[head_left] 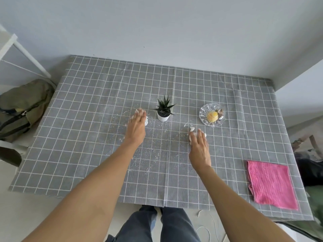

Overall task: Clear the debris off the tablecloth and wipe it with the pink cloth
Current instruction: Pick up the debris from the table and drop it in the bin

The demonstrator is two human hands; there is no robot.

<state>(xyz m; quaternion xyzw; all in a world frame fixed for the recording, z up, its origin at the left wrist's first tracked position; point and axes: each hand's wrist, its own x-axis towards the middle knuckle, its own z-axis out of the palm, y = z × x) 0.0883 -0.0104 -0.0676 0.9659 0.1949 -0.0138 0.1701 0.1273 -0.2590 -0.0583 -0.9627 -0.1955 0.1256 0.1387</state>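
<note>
Two bare hands are lying palm-down on the grey checked tablecloth (87, 137). The left hand (137, 124) and the right hand (199, 145) are each pressing flat, fingers stretched, on white crumpled paper debris (191, 129). Small white crumbs (153, 145) are lying between them. The folded pink cloth (271, 184) is resting near the right edge.

Looked for anything readable here and honestly there's nothing, no words, brand names, numbers or signs anywhere. The tablecloth (97, 109) only carries a plain white grid on grey, no print. The pink cloth (271, 184) shows no tag or logo. The little white plant pot (163, 117) is blank, same for the glass dish (204, 112). The olive bag (26, 105) on the left shows no lettering I can make out either.
</note>
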